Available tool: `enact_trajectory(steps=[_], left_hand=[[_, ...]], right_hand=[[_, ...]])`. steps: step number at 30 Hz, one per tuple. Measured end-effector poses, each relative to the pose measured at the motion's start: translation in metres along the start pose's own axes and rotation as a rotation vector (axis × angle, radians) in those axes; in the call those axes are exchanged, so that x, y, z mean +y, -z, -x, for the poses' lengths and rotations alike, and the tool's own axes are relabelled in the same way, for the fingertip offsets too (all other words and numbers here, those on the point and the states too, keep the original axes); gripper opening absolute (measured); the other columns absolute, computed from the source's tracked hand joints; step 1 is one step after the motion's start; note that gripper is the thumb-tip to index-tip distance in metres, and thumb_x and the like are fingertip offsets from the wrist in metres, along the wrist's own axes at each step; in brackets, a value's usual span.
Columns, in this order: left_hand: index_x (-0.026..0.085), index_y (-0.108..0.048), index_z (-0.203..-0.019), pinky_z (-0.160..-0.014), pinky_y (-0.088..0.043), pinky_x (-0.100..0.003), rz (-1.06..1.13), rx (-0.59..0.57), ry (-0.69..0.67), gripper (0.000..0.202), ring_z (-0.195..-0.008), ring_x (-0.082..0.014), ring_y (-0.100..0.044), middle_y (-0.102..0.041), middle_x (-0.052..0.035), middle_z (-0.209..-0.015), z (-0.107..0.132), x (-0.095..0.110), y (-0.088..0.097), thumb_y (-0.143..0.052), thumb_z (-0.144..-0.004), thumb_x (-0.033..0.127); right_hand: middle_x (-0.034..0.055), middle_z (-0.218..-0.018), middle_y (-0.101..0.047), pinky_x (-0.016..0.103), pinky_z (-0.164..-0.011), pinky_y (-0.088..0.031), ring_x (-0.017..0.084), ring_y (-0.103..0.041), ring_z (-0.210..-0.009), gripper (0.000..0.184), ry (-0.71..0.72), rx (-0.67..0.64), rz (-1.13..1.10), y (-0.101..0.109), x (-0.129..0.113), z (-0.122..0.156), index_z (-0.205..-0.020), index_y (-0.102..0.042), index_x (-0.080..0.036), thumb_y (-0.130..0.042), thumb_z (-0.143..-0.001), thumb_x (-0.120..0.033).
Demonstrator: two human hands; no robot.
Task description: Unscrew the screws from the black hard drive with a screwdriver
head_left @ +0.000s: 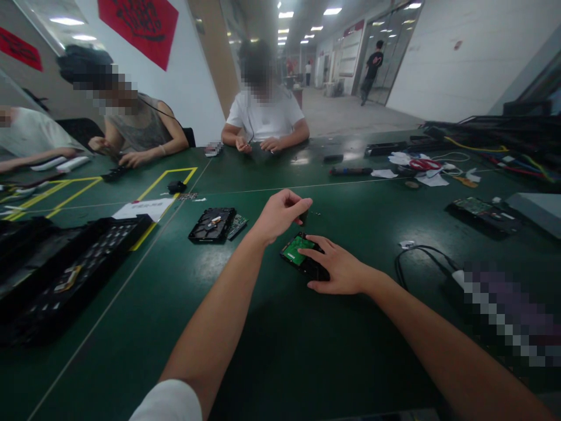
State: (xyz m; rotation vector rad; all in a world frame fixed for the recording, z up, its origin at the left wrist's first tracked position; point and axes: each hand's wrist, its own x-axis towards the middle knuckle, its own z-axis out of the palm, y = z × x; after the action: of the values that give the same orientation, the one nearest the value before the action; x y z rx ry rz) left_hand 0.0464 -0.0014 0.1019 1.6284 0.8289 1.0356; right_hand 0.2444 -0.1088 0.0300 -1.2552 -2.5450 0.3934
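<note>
A black hard drive (303, 258) with a green circuit board on top lies on the dark green table in front of me. My right hand (335, 267) rests on its right side, fingers lying over the drive and holding it down. My left hand (280, 213) hovers just above and behind the drive, fingers pinched on a small dark thing that I cannot make out. A few tiny screws (314, 213) lie on the table just past that hand.
Another opened hard drive (213, 224) with a loose board lies to the left. Black trays (65, 275) fill the near left. A black cable (416, 257) and a device sit at right. Three people work across the table, with cables and papers (421, 166) far right.
</note>
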Motion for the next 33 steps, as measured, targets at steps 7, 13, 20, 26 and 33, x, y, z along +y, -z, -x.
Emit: enact_trajectory(steps=[7, 13, 20, 26, 33], left_hand=[[0.017, -0.059, -0.092, -0.054, -0.050, -0.021, 0.036, -0.034, -0.003, 0.020, -0.072, -0.0135, -0.067, -0.069, -0.0044, -0.085, -0.0004, 0.0010, -0.0023, -0.070, -0.093, 0.034], [0.016, -0.065, -0.090, -0.058, -0.053, -0.020, 0.041, -0.117, -0.072, 0.021, -0.074, -0.0120, -0.065, -0.069, -0.0046, -0.085, 0.0000, 0.0031, -0.0004, -0.065, -0.096, 0.035], [0.017, -0.060, -0.087, -0.051, -0.048, -0.021, 0.006, -0.052, -0.038, 0.036, -0.058, -0.0084, -0.058, -0.067, -0.0027, -0.080, -0.0005, -0.0028, 0.0000, -0.082, -0.085, 0.045], [0.018, -0.059, -0.086, -0.057, -0.050, -0.022, 0.009, -0.040, -0.038, 0.033, -0.065, -0.0104, -0.060, -0.069, -0.0035, -0.081, -0.0002, -0.0001, 0.0020, -0.079, -0.088, 0.044], [0.017, -0.071, -0.090, -0.062, -0.047, -0.024, -0.044, -0.108, -0.086, 0.027, -0.071, -0.0122, -0.059, -0.069, -0.0040, -0.084, 0.0000, 0.0047, 0.0043, -0.069, -0.094, 0.044]], right_hand=[[0.0188, -0.167, -0.032, 0.063, -0.122, -0.031, 0.043, -0.034, -0.152, 0.084, 0.007, 0.009, -0.010, -0.0010, 0.0004, -0.0009, -0.158, -0.046, -0.024, -0.074, -0.086, -0.058], [0.0174, -0.168, -0.030, 0.063, -0.122, -0.031, 0.043, -0.034, -0.152, 0.086, 0.002, 0.002, -0.012, -0.0017, 0.0013, -0.0005, -0.159, -0.045, -0.026, -0.074, -0.086, -0.060], [0.0188, -0.167, -0.031, 0.062, -0.122, -0.032, 0.042, -0.035, -0.152, 0.085, -0.004, -0.011, 0.005, 0.0008, -0.0007, -0.0007, -0.159, -0.045, -0.025, -0.073, -0.087, -0.061], [0.0181, -0.169, -0.029, 0.062, -0.123, -0.031, 0.043, -0.033, -0.152, 0.084, 0.002, -0.001, -0.016, -0.0004, 0.0002, -0.0005, -0.159, -0.045, -0.025, -0.073, -0.087, -0.060], [0.0195, -0.167, -0.031, 0.062, -0.123, -0.031, 0.042, -0.033, -0.153, 0.084, 0.013, 0.009, -0.016, -0.0016, 0.0007, -0.0004, -0.158, -0.046, -0.024, -0.074, -0.087, -0.059]])
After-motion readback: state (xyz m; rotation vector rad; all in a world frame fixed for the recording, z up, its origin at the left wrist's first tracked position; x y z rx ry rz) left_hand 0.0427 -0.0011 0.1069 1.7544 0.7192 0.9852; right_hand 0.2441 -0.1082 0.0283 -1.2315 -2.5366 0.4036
